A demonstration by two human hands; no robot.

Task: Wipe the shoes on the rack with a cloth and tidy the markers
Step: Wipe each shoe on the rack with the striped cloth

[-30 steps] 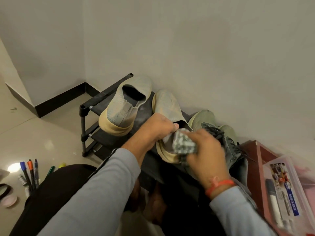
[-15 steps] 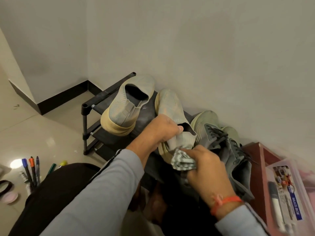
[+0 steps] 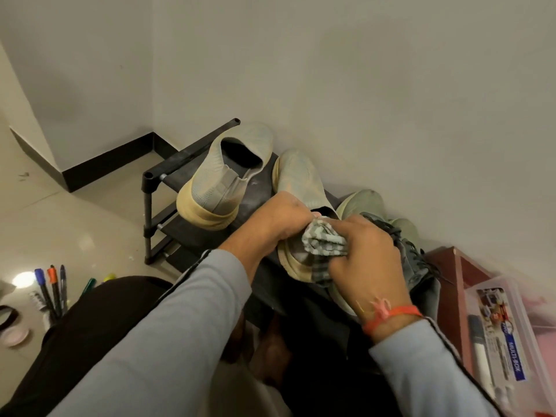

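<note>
I'm mid-wipe: left hand (image 3: 281,219) gripping the second shoe (image 3: 301,188) on the rack (image 3: 186,153), right hand (image 3: 368,254) bunching the cloth (image 3: 323,240) against its heel. Markers (image 3: 49,288) lying on the floor left of the rack, untouched. Next, I reckon: sole edge, then grey laced shoe (image 3: 412,254).

clear plastic box (image 3: 508,335) far right, beside red-brown shelf (image 3: 451,278); pink lid (image 3: 16,337) on floor left.

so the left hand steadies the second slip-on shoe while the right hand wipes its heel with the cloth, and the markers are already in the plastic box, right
Not quite: the markers lie loose on the floor at the left of the head view, not in the plastic box. The rest holds: the left hand steadies the second slip-on shoe while the right hand wipes its heel with the cloth.
</note>
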